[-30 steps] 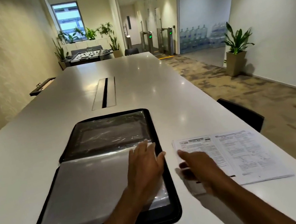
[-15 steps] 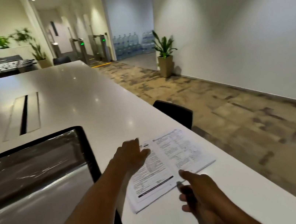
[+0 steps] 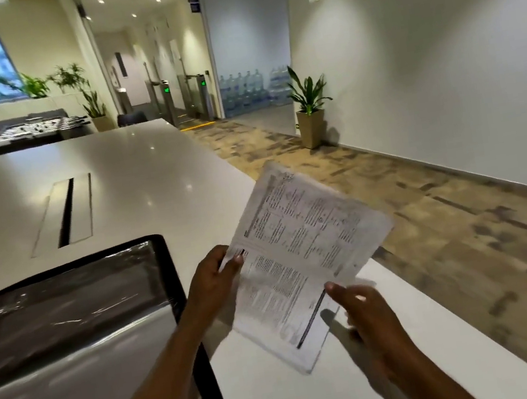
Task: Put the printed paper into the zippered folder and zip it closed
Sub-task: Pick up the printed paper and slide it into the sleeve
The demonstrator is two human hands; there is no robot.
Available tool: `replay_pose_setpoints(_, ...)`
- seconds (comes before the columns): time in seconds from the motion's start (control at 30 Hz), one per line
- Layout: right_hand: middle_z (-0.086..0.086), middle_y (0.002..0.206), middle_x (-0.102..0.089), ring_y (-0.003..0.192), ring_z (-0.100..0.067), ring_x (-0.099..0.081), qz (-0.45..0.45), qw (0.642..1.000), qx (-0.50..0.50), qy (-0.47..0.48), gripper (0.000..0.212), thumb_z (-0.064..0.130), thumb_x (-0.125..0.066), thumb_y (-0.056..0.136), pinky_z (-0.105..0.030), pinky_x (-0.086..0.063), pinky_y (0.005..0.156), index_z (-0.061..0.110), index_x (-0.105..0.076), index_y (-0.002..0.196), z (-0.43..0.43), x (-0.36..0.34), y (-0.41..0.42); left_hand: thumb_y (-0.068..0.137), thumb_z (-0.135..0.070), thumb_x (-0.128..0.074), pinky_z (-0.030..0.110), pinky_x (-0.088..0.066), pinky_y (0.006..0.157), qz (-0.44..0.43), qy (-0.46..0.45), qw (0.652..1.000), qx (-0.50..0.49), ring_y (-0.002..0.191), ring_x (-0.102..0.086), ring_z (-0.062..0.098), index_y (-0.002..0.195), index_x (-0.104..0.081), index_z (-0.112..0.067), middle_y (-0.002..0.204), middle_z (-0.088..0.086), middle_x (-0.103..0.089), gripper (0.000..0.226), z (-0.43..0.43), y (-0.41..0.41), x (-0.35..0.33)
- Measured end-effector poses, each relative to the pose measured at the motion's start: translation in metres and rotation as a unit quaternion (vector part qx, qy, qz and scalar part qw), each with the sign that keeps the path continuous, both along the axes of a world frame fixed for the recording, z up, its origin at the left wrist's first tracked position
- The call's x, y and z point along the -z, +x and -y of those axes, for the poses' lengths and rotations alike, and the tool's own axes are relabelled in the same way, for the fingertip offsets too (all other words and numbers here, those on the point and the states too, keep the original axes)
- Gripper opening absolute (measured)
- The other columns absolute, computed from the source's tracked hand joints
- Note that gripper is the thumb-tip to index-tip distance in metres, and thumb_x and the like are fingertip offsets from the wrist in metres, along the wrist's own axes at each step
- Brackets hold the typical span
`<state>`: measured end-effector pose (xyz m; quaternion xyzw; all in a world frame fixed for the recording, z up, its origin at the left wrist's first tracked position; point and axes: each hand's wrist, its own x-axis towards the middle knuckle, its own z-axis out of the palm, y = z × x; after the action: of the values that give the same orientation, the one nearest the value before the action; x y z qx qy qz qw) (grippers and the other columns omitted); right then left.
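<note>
Printed paper (image 3: 303,262) lifted, pinched by left hand (image 3: 211,281), right hand (image 3: 364,307).

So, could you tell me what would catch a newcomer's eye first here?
The printed paper, held up at centre frame above the white table, left hand at its left edge, right hand at its lower corner. Left of it lies the open zippered folder.

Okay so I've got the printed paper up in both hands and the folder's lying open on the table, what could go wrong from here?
1. The printed paper is pinched only at its edges by the left hand and right hand, so loose sheets may sag, bend or slip out.
2. The zippered folder has a glossy plastic sleeve; a corner could catch on it and crumple.
3. Paper left poking past the folder's black edge could snag in the zip.
</note>
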<state>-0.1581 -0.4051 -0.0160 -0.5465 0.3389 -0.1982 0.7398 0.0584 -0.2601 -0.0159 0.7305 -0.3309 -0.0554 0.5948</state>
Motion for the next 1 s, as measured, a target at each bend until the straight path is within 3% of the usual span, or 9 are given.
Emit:
replay_pose_setpoints(0.1,0.005,0.105,-0.075,0.091,-0.012,-0.071,0.087,0.99,-0.047,-0.103,0.04,0.027,-0.078,0.074,-0.022,-0.056,0.07,0.022,-0.066,0.112,0.005,-0.024,0.016,0.09,-0.04,-0.057,0.017,-0.05,0.061,0.01,-0.088,0.996,-0.003,0.071,-0.064,0.003,0.09,-0.062,-0.031,0.082,-0.009,-0.07,0.01,-0.009,-0.012,-0.019)
replay_pose_setpoints(0.27,0.011,0.101,-0.076,0.096,-0.013,-0.072,0.2,0.959,-0.057,-0.191,0.033,0.01,-0.078,0.075,-0.029,-0.059,0.081,0.035,-0.075,0.096,0.024,-0.066,0.041,0.087,-0.05,-0.053,0.033,-0.06,0.067,0.012,-0.155,0.987,-0.048,0.086,-0.071,0.017,0.094,-0.058,-0.038,0.096,-0.003,-0.072,0.015,-0.016,-0.03,-0.058)
replay_pose_setpoints(0.4,0.025,0.088,-0.074,0.087,0.0,-0.07,0.174,0.929,-0.085,-0.315,0.025,0.031,-0.078,0.075,-0.018,-0.058,0.073,0.05,-0.072,0.089,0.019,-0.063,0.045,0.095,-0.042,-0.048,0.02,-0.056,0.067,0.067,-0.063,0.983,-0.16,0.081,-0.066,0.0,0.098,-0.05,-0.041,0.089,-0.02,-0.068,0.004,-0.024,-0.046,-0.042)
replay_pose_setpoints(0.47,0.016,0.074,-0.074,0.078,-0.006,-0.07,0.103,0.921,-0.094,-0.362,0.006,0.038,-0.078,0.077,-0.02,-0.054,0.063,0.041,-0.072,0.077,0.015,-0.039,0.046,0.099,-0.026,-0.046,0.027,-0.053,0.061,0.056,0.0,0.984,-0.168,0.072,-0.063,0.01,0.098,-0.045,-0.019,0.083,-0.009,-0.062,0.007,-0.026,-0.056,-0.018)
replay_pose_setpoints(0.57,0.007,0.069,-0.069,0.069,-0.012,-0.067,0.02,0.918,-0.086,-0.387,0.014,0.031,-0.075,0.081,-0.032,-0.049,0.059,0.025,-0.068,0.071,0.017,-0.01,0.048,0.098,-0.016,-0.045,0.027,-0.044,0.062,0.07,0.088,0.978,-0.174,0.07,-0.058,0.022,0.094,-0.044,-0.01,0.076,0.0,-0.055,0.008,-0.03,-0.066,0.003)
replay_pose_setpoints(0.63,0.005,0.061,-0.067,0.061,-0.012,-0.065,0.0,0.923,-0.073,-0.379,0.025,0.033,-0.074,0.081,-0.035,-0.05,0.056,0.012,-0.068,0.07,0.021,-0.007,0.05,0.097,-0.016,-0.047,0.036,-0.048,0.079,0.079,0.111,0.978,-0.157,0.09,-0.061,0.023,0.11,-0.051,-0.008,0.099,0.006,-0.061,0.016,-0.037,-0.068,-0.001)
replay_pose_setpoints(0.73,0.001,0.045,-0.061,0.044,-0.016,-0.057,-0.015,0.949,-0.033,-0.313,0.029,0.033,-0.073,0.076,-0.031,-0.043,0.05,0.009,-0.064,0.063,0.03,-0.007,0.053,0.095,-0.029,-0.051,0.042,-0.037,0.106,0.093,0.239,0.945,-0.202,0.129,-0.041,0.026,0.144,-0.033,-0.011,0.141,0.01,-0.044,0.055,-0.05,-0.064,-0.006)
replay_pose_setpoints(0.87,-0.004,0.069,-0.071,0.066,-0.024,-0.069,0.006,0.988,-0.028,-0.151,0.009,0.013,-0.073,0.078,-0.04,-0.056,0.07,0.011,-0.069,0.086,0.031,0.001,0.055,0.089,-0.03,-0.055,0.04,-0.037,0.102,0.122,0.331,0.876,-0.328,0.125,-0.04,0.028,0.137,-0.043,-0.019,0.137,0.009,-0.045,0.05,-0.086,-0.07,-0.007)
replay_pose_setpoints(1.0,-0.01,0.108,-0.071,0.094,-0.032,-0.069,0.023,0.998,-0.024,-0.045,0.033,0.005,-0.066,0.086,-0.053,-0.052,0.094,0.007,-0.064,0.119,0.011,0.014,0.054,0.087,-0.036,-0.053,0.036,-0.044,0.09,0.134,0.359,0.848,-0.366,0.11,-0.048,0.025,0.126,-0.052,-0.023,0.123,0.007,-0.053,0.042,-0.12,-0.085,0.01)
